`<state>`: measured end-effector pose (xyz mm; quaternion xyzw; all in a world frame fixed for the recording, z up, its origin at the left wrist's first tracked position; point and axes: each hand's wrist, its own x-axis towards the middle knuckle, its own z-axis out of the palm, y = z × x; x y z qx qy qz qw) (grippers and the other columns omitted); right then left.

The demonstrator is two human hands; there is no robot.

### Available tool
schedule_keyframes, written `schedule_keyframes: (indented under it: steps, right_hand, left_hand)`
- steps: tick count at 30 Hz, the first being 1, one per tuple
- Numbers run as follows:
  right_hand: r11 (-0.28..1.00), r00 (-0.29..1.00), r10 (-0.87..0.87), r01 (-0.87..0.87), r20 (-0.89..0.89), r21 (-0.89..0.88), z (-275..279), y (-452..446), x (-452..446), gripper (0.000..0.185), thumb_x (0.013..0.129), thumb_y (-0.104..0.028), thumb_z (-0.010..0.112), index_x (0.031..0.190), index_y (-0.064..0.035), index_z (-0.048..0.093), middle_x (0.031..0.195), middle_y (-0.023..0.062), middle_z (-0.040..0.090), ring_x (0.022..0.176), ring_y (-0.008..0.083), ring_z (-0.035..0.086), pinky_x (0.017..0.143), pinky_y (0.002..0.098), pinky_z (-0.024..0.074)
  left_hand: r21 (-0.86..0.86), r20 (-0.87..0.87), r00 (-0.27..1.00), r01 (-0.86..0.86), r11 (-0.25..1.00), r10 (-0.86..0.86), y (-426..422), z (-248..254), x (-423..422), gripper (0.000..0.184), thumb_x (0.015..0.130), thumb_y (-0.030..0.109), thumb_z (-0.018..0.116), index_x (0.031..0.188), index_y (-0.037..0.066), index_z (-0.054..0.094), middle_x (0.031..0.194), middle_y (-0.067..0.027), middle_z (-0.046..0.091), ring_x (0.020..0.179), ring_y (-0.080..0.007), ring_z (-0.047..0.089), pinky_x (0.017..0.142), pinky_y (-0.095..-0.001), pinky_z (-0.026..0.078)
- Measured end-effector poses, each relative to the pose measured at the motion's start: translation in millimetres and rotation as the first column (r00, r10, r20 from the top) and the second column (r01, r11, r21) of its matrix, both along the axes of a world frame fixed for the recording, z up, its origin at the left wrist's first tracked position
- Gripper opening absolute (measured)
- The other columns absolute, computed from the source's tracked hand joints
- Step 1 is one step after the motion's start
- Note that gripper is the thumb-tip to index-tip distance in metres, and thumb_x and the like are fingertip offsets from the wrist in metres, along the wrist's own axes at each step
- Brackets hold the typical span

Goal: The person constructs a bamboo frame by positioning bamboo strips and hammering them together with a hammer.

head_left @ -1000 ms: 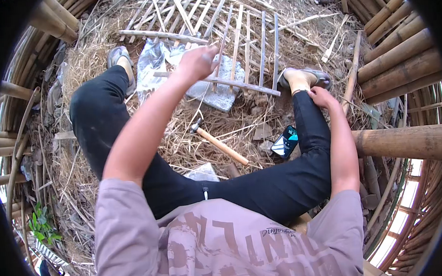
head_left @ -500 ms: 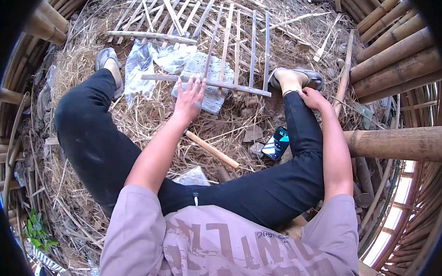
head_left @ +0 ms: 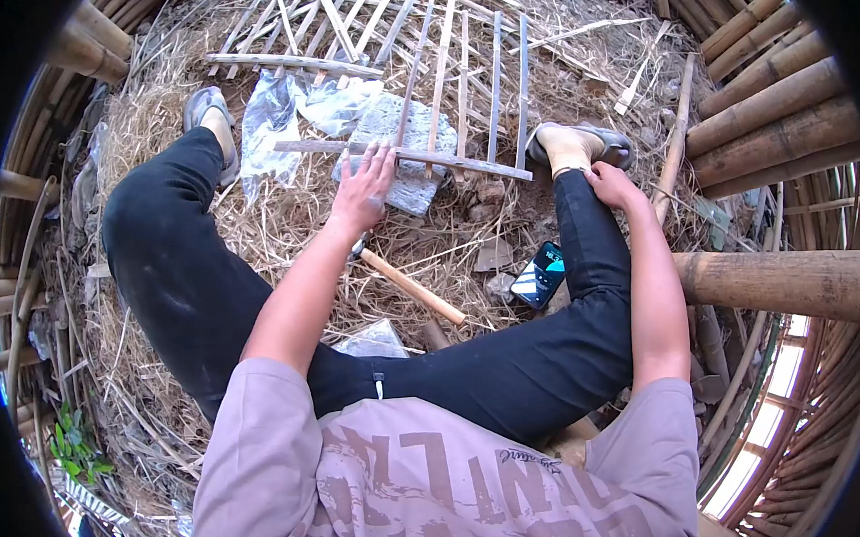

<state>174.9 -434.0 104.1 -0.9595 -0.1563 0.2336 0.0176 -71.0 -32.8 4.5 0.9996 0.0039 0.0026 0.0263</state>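
Note:
My left hand lies with fingers stretched out over the near crossbar of a slatted wooden frame. Under that bar is a rough grey stone block. Thin slats run away from the bar. Just below my left wrist rests a hammer with a wooden handle, its metal head partly hidden by my forearm. My right hand is at my ankle, its fingers closed on the dark trouser cuff; some fingertips are hidden.
Clear plastic sheeting lies left of the block. A phone sits on the straw-covered ground by my right shin. Another slatted piece is farther off. A thick bamboo pole juts in from the right, beneath stacked bamboo.
My left hand has shifted slightly down and left, its fingers a little closer together, and more of the hammer head shows. My right hand stays at the cuff.

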Motion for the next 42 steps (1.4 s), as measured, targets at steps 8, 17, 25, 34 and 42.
schedule_keyframes:
  steps: [8,17,25,34,42]
  right_hand:
    - [1.000,0.998,-0.003,0.002,-0.057,-0.023,11.7,7.3,-3.8,0.045,0.099,-0.036,0.050,0.124,0.0013,0.059,0.123,0.0300,0.061,0.120,0.0434,0.056,0.102,0.0477,0.0440]
    - [1.000,0.999,-0.014,0.014,-0.051,-0.009,11.5,7.9,-4.8,0.045,0.099,-0.035,0.050,0.123,0.0015,0.059,0.124,0.0304,0.060,0.120,0.0438,0.055,0.103,0.0479,0.0432]
    - [1.000,0.999,-0.006,0.006,-0.041,-0.004,9.9,7.2,-4.3,0.044,0.099,-0.035,0.050,0.122,0.0017,0.059,0.122,0.0309,0.060,0.119,0.0446,0.056,0.102,0.0484,0.0438]
    - [1.000,1.000,-0.007,0.007,-0.028,-0.030,7.1,6.4,-3.2,0.044,0.099,-0.036,0.052,0.125,-0.0006,0.059,0.120,0.0266,0.064,0.116,0.0405,0.060,0.098,0.0456,0.0463]
    - [1.000,1.000,-0.013,0.013,-0.027,-0.009,5.0,4.3,-2.0,0.044,0.099,-0.035,0.052,0.124,0.0002,0.059,0.120,0.0279,0.063,0.117,0.0418,0.058,0.099,0.0464,0.0455]
  left_hand:
    - [0.017,-0.012,1.000,0.013,1.000,-0.013,1.0,-1.8,-0.5,0.079,0.079,0.003,0.052,0.153,0.004,0.024,0.162,-0.0113,0.021,0.151,-0.0284,0.016,0.117,-0.0638,0.014]
    - [0.032,-0.028,0.999,0.020,0.999,-0.019,1.0,2.8,-2.0,0.086,0.074,0.001,0.057,0.153,0.003,0.023,0.162,-0.0114,0.021,0.150,-0.0282,0.017,0.119,-0.0597,0.015]
    - [0.053,-0.013,1.000,0.025,0.998,-0.024,1.4,0.4,-2.4,0.083,0.076,0.001,0.053,0.154,0.003,0.024,0.162,-0.0112,0.021,0.150,-0.0278,0.018,0.118,-0.0595,0.015]
    - [0.043,-0.013,1.000,0.015,0.999,-0.015,0.3,1.4,-3.2,0.081,0.077,-0.001,0.051,0.154,0.003,0.023,0.162,-0.0111,0.021,0.150,-0.0274,0.018,0.118,-0.0594,0.016]
    - [0.050,-0.035,0.999,0.012,0.999,-0.010,0.0,1.6,-3.0,0.082,0.077,-0.001,0.051,0.154,0.003,0.022,0.162,-0.0113,0.021,0.151,-0.0273,0.017,0.118,-0.0604,0.015]
